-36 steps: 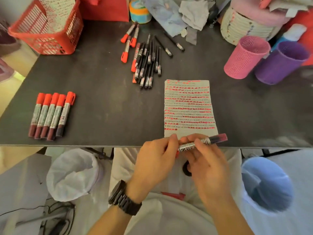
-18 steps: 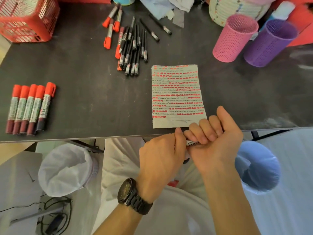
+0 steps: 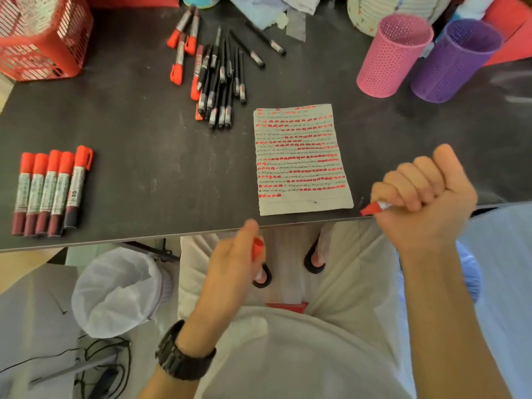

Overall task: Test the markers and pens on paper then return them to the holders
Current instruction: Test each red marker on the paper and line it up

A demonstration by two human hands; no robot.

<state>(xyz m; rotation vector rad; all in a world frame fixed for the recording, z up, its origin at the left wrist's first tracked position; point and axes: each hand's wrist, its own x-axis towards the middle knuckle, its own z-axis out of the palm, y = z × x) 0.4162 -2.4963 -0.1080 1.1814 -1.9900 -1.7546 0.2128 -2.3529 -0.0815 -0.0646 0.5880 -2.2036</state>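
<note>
My right hand [image 3: 423, 197] grips an uncapped red marker [image 3: 374, 208] in a fist at the table's front edge, its red tip pointing left just right of the paper [image 3: 300, 159]. The paper is covered with rows of red dashes and thin black lines. My left hand [image 3: 233, 263] holds the marker's red cap [image 3: 257, 247] below the table edge. Several capped red markers [image 3: 50, 191] lie side by side at the left. A pile of black pens and red markers [image 3: 218, 79] lies behind the paper. A pink holder [image 3: 388, 59] and a purple holder [image 3: 452, 64] stand at the back right.
A red basket [image 3: 43, 41] sits at the back left corner. Cloths and a white woven container [image 3: 371, 12] crowd the back edge. Below the table stand a white-lined bin [image 3: 118, 292] on the left and a blue bin [image 3: 472, 275] on the right.
My hands pulled apart: the cap came off the marker. The left hand dropped below the table edge with the cap; the right hand moved right with the uncapped marker.
</note>
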